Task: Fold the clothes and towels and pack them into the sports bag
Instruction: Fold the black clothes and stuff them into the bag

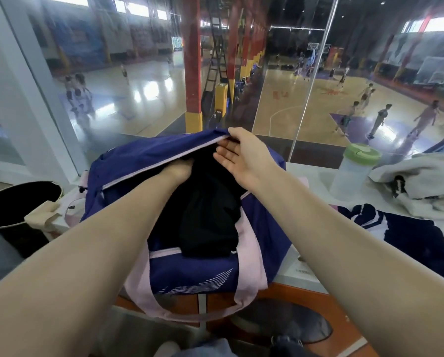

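Observation:
A purple sports bag (pixel 148 155) with pink trim stands open on the white counter in front of me. A folded black garment (pixel 208 220) lies half inside its opening. My left hand (pixel 179 171) reaches into the bag beside the garment; its fingers are hidden under the flap. My right hand (pixel 241 153) pinches the flap's pink zipper edge and holds it up. To the right lie a navy and white garment (pixel 406 238) and a crumpled grey-white towel (pixel 422 181).
A clear shaker bottle (pixel 352 171) with a green lid stands right of the bag. A black round bin (pixel 20 202) sits at the left. A glass wall (pixel 138 86) rises just behind the counter (pixel 308 274), with a sports hall below.

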`<state>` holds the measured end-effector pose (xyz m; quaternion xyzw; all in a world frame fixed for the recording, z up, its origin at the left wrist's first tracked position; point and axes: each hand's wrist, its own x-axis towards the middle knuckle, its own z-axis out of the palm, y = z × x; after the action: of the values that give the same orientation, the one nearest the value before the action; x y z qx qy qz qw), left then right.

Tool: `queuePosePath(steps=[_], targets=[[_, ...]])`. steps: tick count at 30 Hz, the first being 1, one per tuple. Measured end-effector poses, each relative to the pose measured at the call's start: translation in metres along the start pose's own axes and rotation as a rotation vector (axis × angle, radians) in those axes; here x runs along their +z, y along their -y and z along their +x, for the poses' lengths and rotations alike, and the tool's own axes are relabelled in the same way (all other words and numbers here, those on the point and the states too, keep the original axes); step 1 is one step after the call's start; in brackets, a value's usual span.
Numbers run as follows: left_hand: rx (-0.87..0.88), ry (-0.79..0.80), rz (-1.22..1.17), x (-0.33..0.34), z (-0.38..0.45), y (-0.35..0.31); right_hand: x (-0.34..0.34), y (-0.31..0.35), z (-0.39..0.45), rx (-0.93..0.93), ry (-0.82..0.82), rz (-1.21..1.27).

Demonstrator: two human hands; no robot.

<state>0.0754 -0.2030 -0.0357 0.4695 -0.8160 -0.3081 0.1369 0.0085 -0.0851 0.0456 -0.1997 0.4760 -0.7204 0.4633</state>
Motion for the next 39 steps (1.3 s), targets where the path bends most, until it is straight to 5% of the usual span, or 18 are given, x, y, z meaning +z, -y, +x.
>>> queuePosePath(steps=[1,2,3,7,10,14,22,27,30,34,39], targets=[[-0.09,-0.13,0.081,0.013,0.016,-0.001,-0.007,-0.004,0.0,-0.001,0.012,-0.099],[-0.104,-0.013,0.118,0.003,0.003,-0.001,-0.015,-0.008,0.002,-0.012,0.021,-0.186],[0.039,0.129,0.193,-0.009,-0.016,0.009,-0.018,-0.008,0.0,-0.026,0.027,-0.256],[0.288,-0.223,0.452,-0.041,-0.092,0.026,-0.023,-0.009,-0.004,-0.038,0.039,-0.377],[0.457,-0.08,0.611,-0.008,-0.102,0.01,-0.02,-0.006,-0.009,-0.032,0.062,-0.392],[0.378,-0.044,0.614,0.002,-0.101,0.025,-0.024,-0.012,-0.015,-0.063,0.066,-0.592],[0.37,-0.02,0.601,0.008,-0.097,0.026,-0.072,-0.044,-0.054,-0.324,0.114,-1.744],[0.319,0.045,0.605,0.006,-0.092,0.02,-0.069,-0.039,-0.082,-0.289,0.26,-2.031],[0.301,0.054,0.617,0.006,-0.089,0.018,-0.062,-0.025,-0.099,-0.273,0.461,-2.025],[0.272,0.063,0.647,0.009,-0.087,0.013,-0.057,-0.002,-0.113,-0.128,0.809,-1.579],[0.299,-0.044,0.704,0.017,-0.093,0.016,-0.06,0.008,-0.113,-0.093,0.827,-1.587]])
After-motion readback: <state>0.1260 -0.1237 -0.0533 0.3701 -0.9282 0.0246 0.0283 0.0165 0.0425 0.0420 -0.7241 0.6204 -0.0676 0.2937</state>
